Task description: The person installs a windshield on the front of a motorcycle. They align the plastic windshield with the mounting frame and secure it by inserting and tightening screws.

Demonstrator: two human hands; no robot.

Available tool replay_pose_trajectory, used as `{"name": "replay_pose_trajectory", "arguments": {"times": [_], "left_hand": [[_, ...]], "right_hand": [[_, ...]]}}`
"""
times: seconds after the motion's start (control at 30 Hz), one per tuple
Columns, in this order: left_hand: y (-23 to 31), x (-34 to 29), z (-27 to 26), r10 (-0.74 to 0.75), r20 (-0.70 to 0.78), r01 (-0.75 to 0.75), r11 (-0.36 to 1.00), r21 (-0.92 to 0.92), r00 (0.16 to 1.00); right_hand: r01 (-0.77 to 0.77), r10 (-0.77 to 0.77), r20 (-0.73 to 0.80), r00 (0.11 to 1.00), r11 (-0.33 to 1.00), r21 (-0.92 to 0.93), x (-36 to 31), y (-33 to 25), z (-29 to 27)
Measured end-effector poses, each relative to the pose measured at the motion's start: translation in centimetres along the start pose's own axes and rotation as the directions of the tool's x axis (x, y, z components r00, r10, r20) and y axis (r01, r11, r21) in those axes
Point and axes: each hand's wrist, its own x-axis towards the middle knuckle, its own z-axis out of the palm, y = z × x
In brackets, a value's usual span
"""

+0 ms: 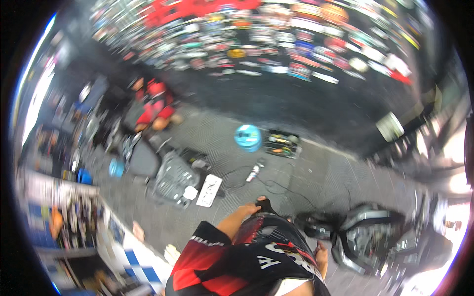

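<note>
My left hand point(253, 208) is in front of my body at knee height, next to a dark piece point(265, 206) whose kind I cannot make out. Blur hides its fingers, and I cannot tell whether it holds anything. Low on my right side, my right hand point(321, 250) hangs close to the black front wheel point(316, 225) of a dark motorbike point(373, 237). Its fingers are too smeared to read. On the grey floor ahead lies a slim white and red tool point(255, 169), with a thin black cable beside it.
A light blue bucket point(248, 138) and a black tool tray point(283, 144) stand near the dark sticker-covered wall point(276, 98). Left of me are a grey vehicle part point(175, 180) and a white plate point(209, 190). A person in red point(155, 106) crouches farther back. A tiled counter point(131, 256) is nearer left.
</note>
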Motion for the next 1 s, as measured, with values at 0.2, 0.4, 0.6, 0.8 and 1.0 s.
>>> {"name": "replay_pose_trajectory", "arguments": {"times": [0.2,0.4,0.6,0.8,1.0], "left_hand": [[14.1,2.2,5.0,0.060,0.264,-0.117,0.972,0.205,0.963],[37.1,-4.6,10.8,0.798,0.248,-0.793,0.406,0.453,0.550],[55.5,-9.8,26.5,0.562,0.806,-0.922,0.384,-0.052,0.188],[66.4,-10.8,36.5,0.305,0.931,-0.543,0.825,-0.154,0.199],[73.4,-8.6,40.8,0.035,0.985,-0.462,0.886,0.047,0.168]], "right_hand": [[0.140,-0.157,-0.272,0.949,0.987,-0.083,-4.7,-4.0,-6.7],[0.338,-0.047,-0.743,0.668,0.909,0.246,-5.4,-6.3,-13.2],[0.577,0.052,-0.870,0.490,0.729,0.369,-6.2,-12.3,-18.9],[0.673,0.133,-0.971,0.199,0.702,0.234,-1.4,-18.8,-26.2],[0.634,0.421,-0.885,0.197,0.635,0.443,1.7,-22.6,-29.7]]}}
